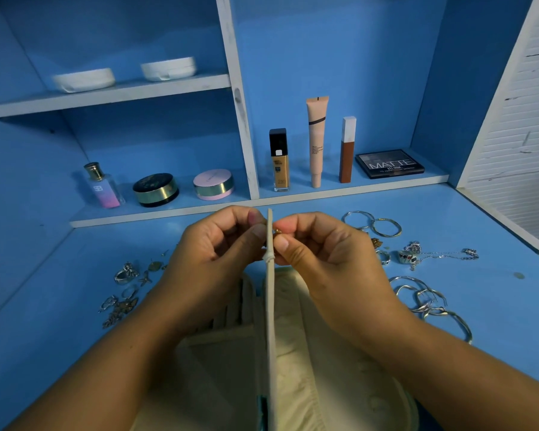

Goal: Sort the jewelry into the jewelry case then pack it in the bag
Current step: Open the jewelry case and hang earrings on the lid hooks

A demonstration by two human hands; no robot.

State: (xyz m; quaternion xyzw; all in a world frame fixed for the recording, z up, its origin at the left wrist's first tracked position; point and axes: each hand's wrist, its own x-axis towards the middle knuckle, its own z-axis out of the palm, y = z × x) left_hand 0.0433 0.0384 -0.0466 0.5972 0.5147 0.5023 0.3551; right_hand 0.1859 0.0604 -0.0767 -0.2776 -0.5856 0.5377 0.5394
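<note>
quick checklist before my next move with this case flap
1. Jewelry case lies open on the table: ok.
2. Flap upright, pinched by left hand: ok.
3. Small gold piece, pinched by right hand, fastened through the flap: cannot tell.
4. All jewelry sorted: not ok; rings and hoops lie loose on the table.
5. Bag within sight: not ok.

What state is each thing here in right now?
jewelry case: open, lying on the table.
divider: stood upright, edge toward the camera.
left hand: pinching the divider.
right hand: pinching a small gold piece at the divider.
hoops: loose on the table, unsorted.
rings: loose on the table, unsorted.
eyeshadow palette: closed.
</note>
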